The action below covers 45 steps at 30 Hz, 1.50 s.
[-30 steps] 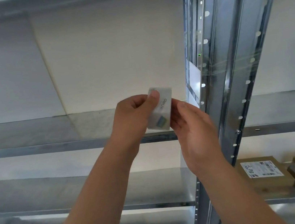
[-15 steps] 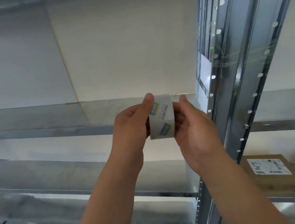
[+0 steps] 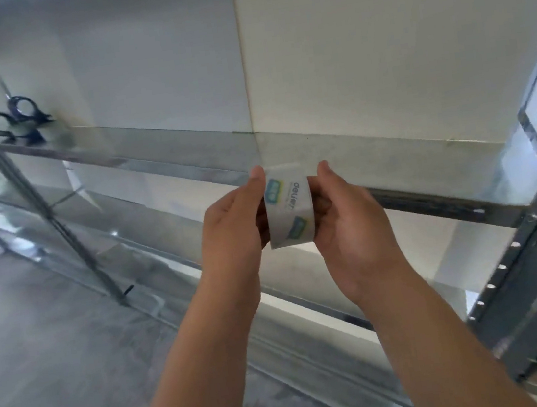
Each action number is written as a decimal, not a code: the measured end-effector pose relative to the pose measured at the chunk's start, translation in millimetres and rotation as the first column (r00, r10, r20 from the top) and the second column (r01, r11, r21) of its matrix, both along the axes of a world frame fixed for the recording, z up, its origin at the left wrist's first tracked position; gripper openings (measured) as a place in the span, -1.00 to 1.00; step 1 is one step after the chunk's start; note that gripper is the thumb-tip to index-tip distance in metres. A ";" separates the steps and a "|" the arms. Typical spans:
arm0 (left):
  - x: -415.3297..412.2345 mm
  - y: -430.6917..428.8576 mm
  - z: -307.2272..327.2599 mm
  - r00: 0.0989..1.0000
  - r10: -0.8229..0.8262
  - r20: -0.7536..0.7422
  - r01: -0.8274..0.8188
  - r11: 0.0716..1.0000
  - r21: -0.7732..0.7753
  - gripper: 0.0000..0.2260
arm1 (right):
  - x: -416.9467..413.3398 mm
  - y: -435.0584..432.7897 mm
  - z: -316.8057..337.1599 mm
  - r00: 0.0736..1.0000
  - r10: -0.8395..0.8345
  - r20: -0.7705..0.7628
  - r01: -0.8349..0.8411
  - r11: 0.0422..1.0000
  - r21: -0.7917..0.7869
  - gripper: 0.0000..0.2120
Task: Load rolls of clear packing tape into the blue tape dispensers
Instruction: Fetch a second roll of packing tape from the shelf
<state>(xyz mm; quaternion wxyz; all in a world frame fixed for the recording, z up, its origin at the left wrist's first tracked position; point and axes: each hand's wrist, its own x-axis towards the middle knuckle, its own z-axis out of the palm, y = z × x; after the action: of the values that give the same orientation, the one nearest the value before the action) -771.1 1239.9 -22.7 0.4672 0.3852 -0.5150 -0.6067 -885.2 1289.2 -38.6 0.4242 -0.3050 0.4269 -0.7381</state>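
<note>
Tape roll [image 3: 290,205], a glossy clear band with printed labels on its curved face, sits between my two hands in front of the metal shelf [image 3: 393,165]. It stands on edge, curved face toward me, its core axis running left to right. My left hand [image 3: 233,232] and right hand [image 3: 349,223] are curled shut around its flat sides, thumbs up over the top rim. Blue tape dispensers [image 3: 19,122] lie far left on the shelf, blurred.
</note>
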 end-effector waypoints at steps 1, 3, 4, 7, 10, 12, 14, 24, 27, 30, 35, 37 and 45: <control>13.7 -5.3 -1.2 0.999 0.036 -0.002 -0.036 0.999 -0.007 -0.66 | 12.5 -9.6 -0.2 1.000 0.028 -0.006 -0.028 1.000 0.006 -0.57; 42.9 -16.3 -1.9 0.994 0.106 -0.005 -0.107 0.994 -0.019 -0.66 | 39.3 -29.1 0.5 0.996 0.085 -0.034 -0.084 0.996 0.021 -0.57; 58.4 -22.0 -1.3 0.990 0.143 -0.009 -0.143 0.990 -0.021 -0.67 | 54.1 -39.5 1.3 0.992 0.117 -0.045 -0.116 0.993 0.026 -0.57; 106.6 -40.0 0.6 0.971 0.235 -0.031 -0.236 0.971 -0.028 -0.65 | 101.0 -70.9 2.5 0.979 0.191 -0.072 -0.189 0.982 0.024 -0.55; 157.8 -59.7 2.5 0.951 0.305 -0.044 -0.307 0.951 -0.029 -0.66 | 150.3 -100.9 3.8 0.960 0.270 -0.073 -0.269 0.963 0.031 -0.53; 193.2 -72.9 4.9 0.935 0.352 -0.041 -0.354 0.935 -0.026 -0.66 | 185.1 -119.0 5.5 0.947 0.313 -0.072 -0.312 0.950 0.035 -0.55; 228.7 -86.3 7.2 0.918 0.394 -0.047 -0.396 0.918 -0.029 -0.66 | 221.0 -137.3 7.9 0.933 0.352 -0.070 -0.350 0.936 0.034 -0.56; 381.1 -144.6 -2.3 0.824 0.555 -0.113 -0.560 0.828 -0.024 -0.67 | 383.2 -216.0 -0.6 0.883 0.462 -0.081 -0.461 0.887 0.040 -0.59; 412.1 -158.2 -8.1 0.794 0.601 -0.095 -0.604 0.797 -0.012 -0.67 | 415.8 -233.4 -3.0 0.867 0.493 -0.070 -0.491 0.870 0.054 -0.63; 435.9 -174.5 -12.1 0.769 0.634 -0.087 -0.637 0.771 -0.006 -0.70 | 438.8 -254.7 -5.7 0.844 0.534 -0.056 -0.530 0.845 0.070 -0.61; 463.5 -214.2 -16.5 0.722 0.687 -0.082 -0.691 0.723 -0.022 -0.70 | 468.2 -305.2 -9.8 0.799 0.598 -0.055 -0.594 0.801 0.075 -0.56; 471.9 -235.6 -16.8 0.702 0.708 -0.076 -0.711 0.703 -0.019 -0.71 | 478.2 -330.6 -10.5 0.782 0.620 -0.071 -0.615 0.785 0.075 -0.59; 495.5 -351.8 -6.7 0.632 0.763 -0.132 -0.774 0.626 -0.090 -0.78 | 508.7 -463.8 4.7 0.682 0.729 -0.047 -0.729 0.684 0.036 -0.64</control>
<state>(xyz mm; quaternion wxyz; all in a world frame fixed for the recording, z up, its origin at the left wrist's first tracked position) -275.6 888.1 -29.4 0.7273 0.5098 -0.3225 -0.3273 -376.5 825.4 -33.9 0.6723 -0.4676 0.2878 -0.4966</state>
